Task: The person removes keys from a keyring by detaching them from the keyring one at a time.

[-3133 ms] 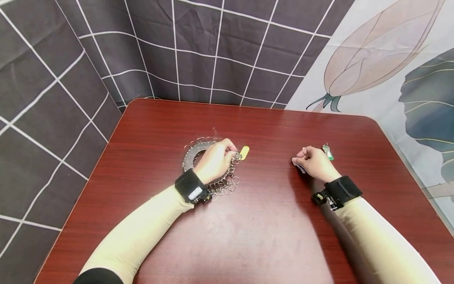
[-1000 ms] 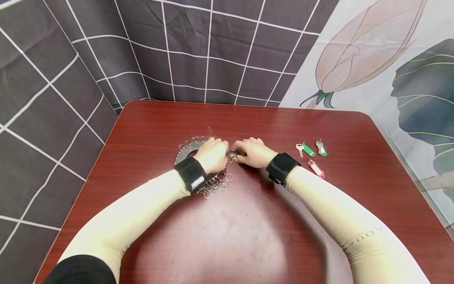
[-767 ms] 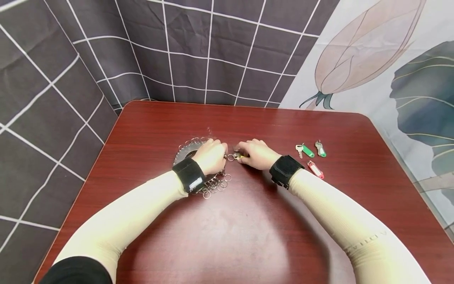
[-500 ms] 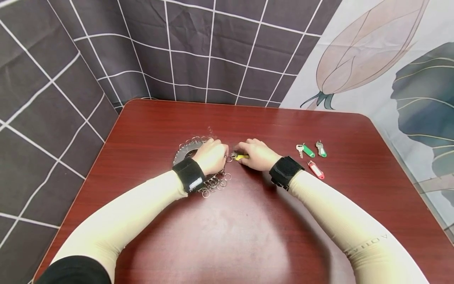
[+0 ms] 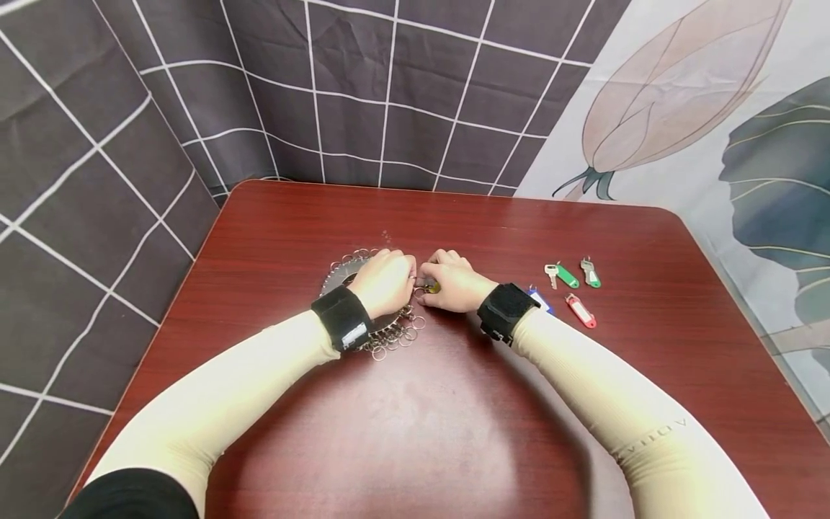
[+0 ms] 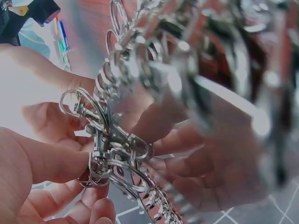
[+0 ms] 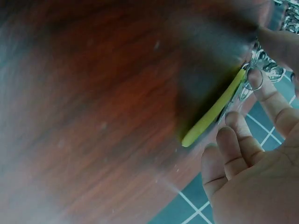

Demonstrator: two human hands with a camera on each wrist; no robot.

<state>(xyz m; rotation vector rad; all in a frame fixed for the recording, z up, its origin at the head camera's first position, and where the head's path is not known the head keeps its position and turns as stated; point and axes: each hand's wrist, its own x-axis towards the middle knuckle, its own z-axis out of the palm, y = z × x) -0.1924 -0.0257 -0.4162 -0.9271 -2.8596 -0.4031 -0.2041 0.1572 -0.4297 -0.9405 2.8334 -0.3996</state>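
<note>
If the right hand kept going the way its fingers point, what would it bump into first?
Most likely the left hand, right next to the right hand, then the metal ring holder beneath it; depth is hard to judge.

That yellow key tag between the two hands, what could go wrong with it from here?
The yellow tag hangs from a small ring at the metal disc's crowded edge; it could snag on neighbouring rings. The left hand and right hand pinch tiny parts, so a slip might drop it. The loose keys lie near the right sleeve.

A staged recording corner: a red-brown wooden worktop (image 5: pixel 454 432) hemmed by hanging grid-patterned cloth (image 5: pixel 363 94) and a flower-print curtain (image 5: pixel 700 94).
</note>
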